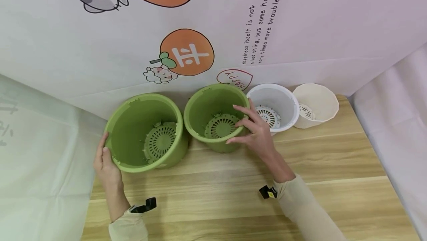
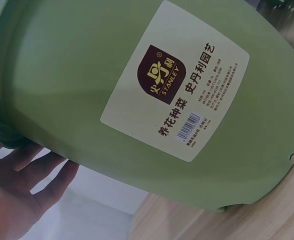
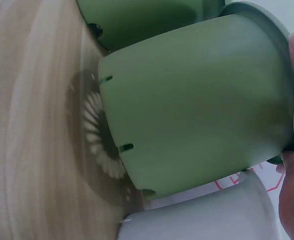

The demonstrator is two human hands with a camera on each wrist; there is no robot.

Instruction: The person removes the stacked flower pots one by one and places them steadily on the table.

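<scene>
A large green flowerpot point(image 1: 128, 128) with a slotted bottom stands at the left of a row. My left hand point(image 1: 108, 172) touches its outer left side, fingers extended just under the rim. In the left wrist view, a white label point(image 2: 174, 85) shows on that pot's wall. My right hand point(image 1: 258, 137) grips the right rim of a smaller green flowerpot point(image 1: 207, 109), thumb outside and fingertips over the edge. This pot is tilted, and light through its slots falls on the table beside its base in the right wrist view.
Right of the green pots stand a white pot point(image 1: 277, 96) and a cream pot point(image 1: 321, 102) with a faceted rim. All are along the back of a wooden table point(image 1: 213, 200), close to a printed cloth backdrop point(image 1: 110, 48). White fabric hangs at both sides.
</scene>
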